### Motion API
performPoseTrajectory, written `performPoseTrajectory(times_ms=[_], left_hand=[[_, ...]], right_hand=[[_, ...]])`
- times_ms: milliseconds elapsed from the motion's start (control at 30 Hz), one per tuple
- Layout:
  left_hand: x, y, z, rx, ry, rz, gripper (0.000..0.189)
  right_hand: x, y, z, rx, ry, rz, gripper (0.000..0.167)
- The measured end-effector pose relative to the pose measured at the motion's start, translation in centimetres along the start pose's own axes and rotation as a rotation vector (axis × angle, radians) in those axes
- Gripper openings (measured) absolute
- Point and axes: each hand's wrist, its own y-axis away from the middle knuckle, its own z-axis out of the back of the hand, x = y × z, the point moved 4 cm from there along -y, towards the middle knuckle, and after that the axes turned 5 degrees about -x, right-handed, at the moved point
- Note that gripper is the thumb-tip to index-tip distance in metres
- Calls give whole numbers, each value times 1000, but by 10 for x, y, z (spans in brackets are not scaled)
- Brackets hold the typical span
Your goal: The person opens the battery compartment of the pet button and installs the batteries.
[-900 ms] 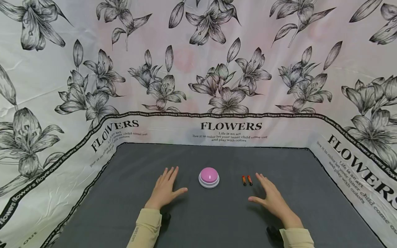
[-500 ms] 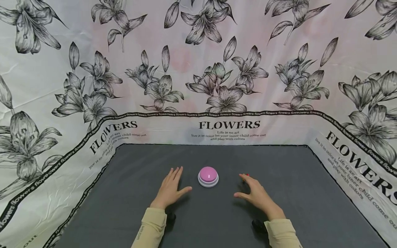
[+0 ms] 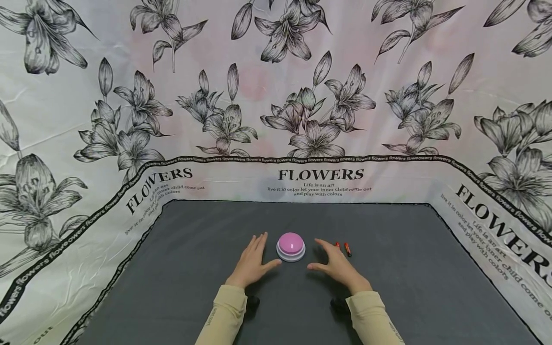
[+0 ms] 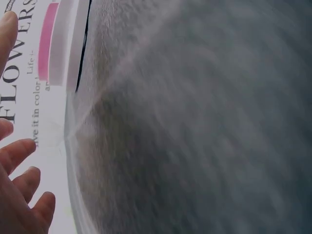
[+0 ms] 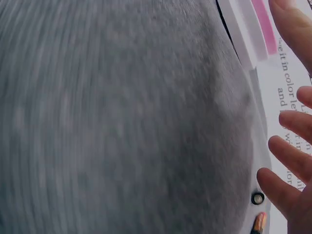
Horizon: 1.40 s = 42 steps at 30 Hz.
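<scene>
A push button (image 3: 291, 244) with a pink dome on a round white base sits on the dark grey cloth, between the two hands. On its left, my left hand (image 3: 251, 262) hovers with fingers spread and thumb reaching toward the base. Opposite it, my right hand (image 3: 339, 266) is held the same way, palm facing the button. Neither hand grips anything. Just beyond the right hand lie two small orange-and-black batteries: one battery (image 3: 347, 249) shows whole, the other battery (image 3: 338, 244) is partly hidden by the fingers. Both wrist views catch the button's side, as a pink dome (image 4: 48, 43) on the left and a white base (image 5: 240, 30) on the right.
The dark grey cloth (image 3: 207, 220) covers the tabletop. Around and behind it runs a white sheet (image 3: 233, 182) printed with black lilies and the word FLOWERS. Small dark objects show under both wrists.
Both hands have moved inward toward the button, the right one farther, sweeping left past the batteries. The button and batteries stay where they were.
</scene>
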Motion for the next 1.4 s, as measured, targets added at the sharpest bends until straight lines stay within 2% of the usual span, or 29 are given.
performPoseTrajectory(times_ms=[200, 367, 633, 800, 1000, 1200, 1400], left_hand=[[-5, -12, -7, 31, 54, 39, 94], [-4, -21, -15, 63, 103, 30, 97], [-1, -26, -23, 118, 186, 64, 100], [0, -27, -27, 143, 202, 76, 100], [2, -30, -32, 145, 203, 85, 98], [1, -30, -38, 157, 198, 88, 90], [-3, -35, -36, 106, 181, 30, 76]], right_hand=[[5, -7, -7, -5, 11, -3, 86], [11, -15, -11, 6, -2, -4, 85], [10, -21, -21, 21, 20, 7, 85], [10, -22, -25, 19, 41, 20, 83], [10, -24, -29, 14, 94, 1, 81], [9, -24, -33, 0, 149, -23, 73], [11, -27, -35, -54, 166, -32, 63]])
